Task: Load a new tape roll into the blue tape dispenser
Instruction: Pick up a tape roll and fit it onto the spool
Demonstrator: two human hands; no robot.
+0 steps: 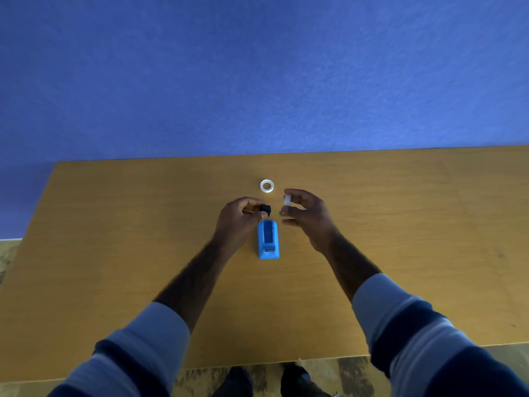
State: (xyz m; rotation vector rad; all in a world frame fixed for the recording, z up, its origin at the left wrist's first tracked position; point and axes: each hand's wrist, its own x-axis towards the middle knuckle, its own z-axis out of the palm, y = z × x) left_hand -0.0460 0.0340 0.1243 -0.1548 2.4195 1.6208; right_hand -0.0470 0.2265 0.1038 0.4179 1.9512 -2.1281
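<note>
between thumb and fingertips of the left hand [242, 214] sits a small black spool core [265, 209], its grip clamped on it. the right hand [305, 213] pinches a white tape roll [287, 201] upright on edge. below and between them, the blue tape dispenser [268, 239] rests on the wooden counter [114, 239]; another white ring [266, 185] lies flat just beyond.

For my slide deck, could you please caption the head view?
Left hand holds black spool, right hand a white ring, above the blue tape dispenser.
</note>
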